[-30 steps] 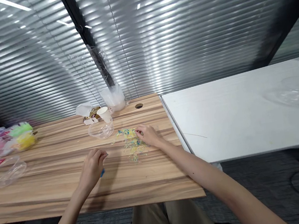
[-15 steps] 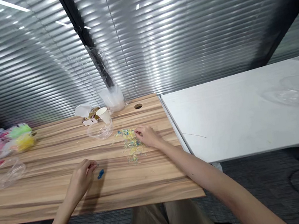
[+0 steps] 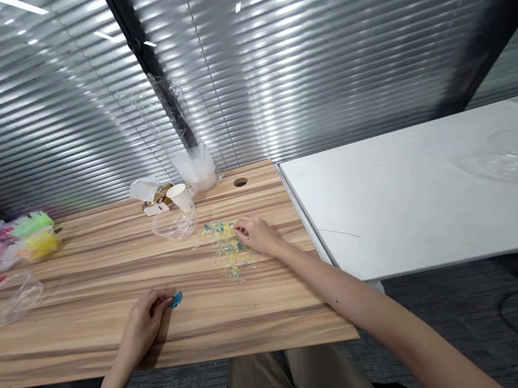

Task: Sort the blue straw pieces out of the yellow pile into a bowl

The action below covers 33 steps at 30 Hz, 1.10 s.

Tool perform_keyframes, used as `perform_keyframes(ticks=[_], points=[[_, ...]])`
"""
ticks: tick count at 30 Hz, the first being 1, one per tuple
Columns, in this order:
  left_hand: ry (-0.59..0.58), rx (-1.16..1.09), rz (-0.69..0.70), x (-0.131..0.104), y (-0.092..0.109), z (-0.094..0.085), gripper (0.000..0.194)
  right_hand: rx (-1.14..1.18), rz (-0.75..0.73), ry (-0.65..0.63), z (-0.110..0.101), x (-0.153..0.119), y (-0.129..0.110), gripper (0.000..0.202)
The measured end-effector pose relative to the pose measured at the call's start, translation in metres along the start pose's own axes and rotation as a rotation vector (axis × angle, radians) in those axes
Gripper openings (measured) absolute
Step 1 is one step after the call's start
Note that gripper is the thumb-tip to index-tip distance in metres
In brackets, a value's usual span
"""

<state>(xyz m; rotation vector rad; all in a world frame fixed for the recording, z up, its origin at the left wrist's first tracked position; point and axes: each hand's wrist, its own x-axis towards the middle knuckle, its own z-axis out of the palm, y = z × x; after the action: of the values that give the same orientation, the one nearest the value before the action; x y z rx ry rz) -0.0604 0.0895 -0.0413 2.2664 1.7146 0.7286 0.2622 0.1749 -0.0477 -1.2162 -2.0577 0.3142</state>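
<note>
On the wood-grain table (image 3: 82,268), my left hand (image 3: 146,320) has its fingertips pinched at a small blue clump (image 3: 176,299). Whether the clump is lifted off the wood is hard to tell. My right hand (image 3: 255,235) rests at the right side of a scattered pile of yellow and blue shreds (image 3: 228,249). Its thumb and fingers are pinched together there; any strands between them are too small to make out. A clear plastic bowl (image 3: 172,226) lies behind the pile to the left.
A white paper cup (image 3: 180,198) and a stack of translucent cups (image 3: 196,169) stand at the back. Colourful bags (image 3: 39,244) and another clear bowl (image 3: 10,303) are at far left. A white table (image 3: 412,199) adjoins on the right.
My left hand has moved down and slightly forward from above the blue clump; its fingertips now meet it. My right hand has barely moved.
</note>
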Motion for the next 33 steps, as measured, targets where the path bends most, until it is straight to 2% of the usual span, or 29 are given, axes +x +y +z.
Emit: perform_keyframes(ticks=[6, 15, 33], points=[[0.027, -0.026, 0.001, -0.006, -0.004, 0.003, 0.037, -0.006, -0.002, -0.009, 0.001, 0.000, 0.000, 0.016], [0.009, -0.033, -0.002, -0.008, -0.004, 0.001, 0.040, -0.021, -0.011, -0.014, 0.001, 0.000, 0.000, 0.017], [0.025, -0.023, 0.000, -0.003, 0.009, -0.003, 0.043, -0.018, -0.013, -0.026, -0.001, 0.000, -0.001, 0.016]])
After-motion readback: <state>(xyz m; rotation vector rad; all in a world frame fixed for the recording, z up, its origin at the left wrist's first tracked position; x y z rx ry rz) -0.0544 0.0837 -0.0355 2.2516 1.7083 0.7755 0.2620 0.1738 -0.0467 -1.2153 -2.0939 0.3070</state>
